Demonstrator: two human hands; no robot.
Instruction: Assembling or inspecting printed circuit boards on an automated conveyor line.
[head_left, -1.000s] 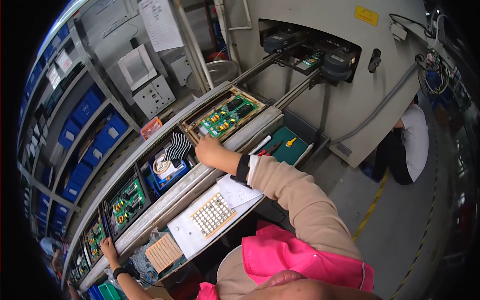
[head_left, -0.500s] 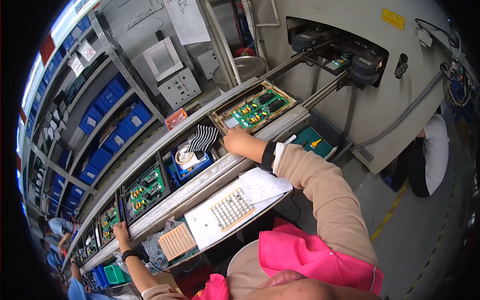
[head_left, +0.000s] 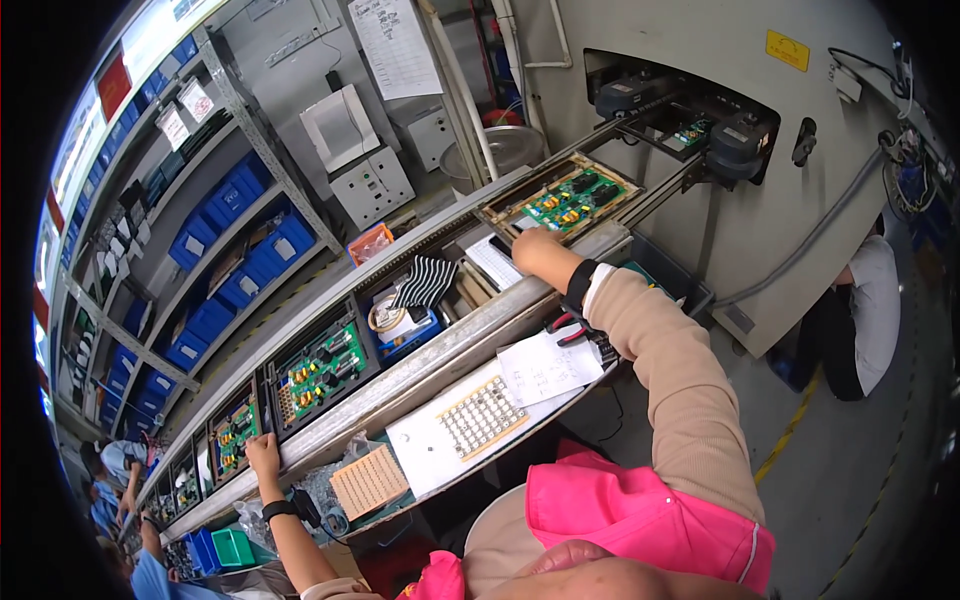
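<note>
Here, the right hand (head_left: 543, 254) curls at the near left corner of a wooden frame (head_left: 612, 174) carrying a green circuit board (head_left: 572, 200); whether its fingers grasp the rim, I cannot tell. The left hand (head_left: 264, 458) has bent fingers by the near right corner of a second circuit board (head_left: 236, 436), their grip likewise unclear. Between the hands, beyond the conveyor's near rail (head_left: 430, 359), are a third circuit board (head_left: 325, 372) and a striped cloth (head_left: 427, 282).

The wooden frame (head_left: 610, 207) bearing the green circuit board (head_left: 572, 203) has shifted along the rails toward the grey machine (head_left: 765, 235). The right hand (head_left: 543, 253) has advanced with it. A white sheet (head_left: 493, 262) has become visible behind the frame.
</note>
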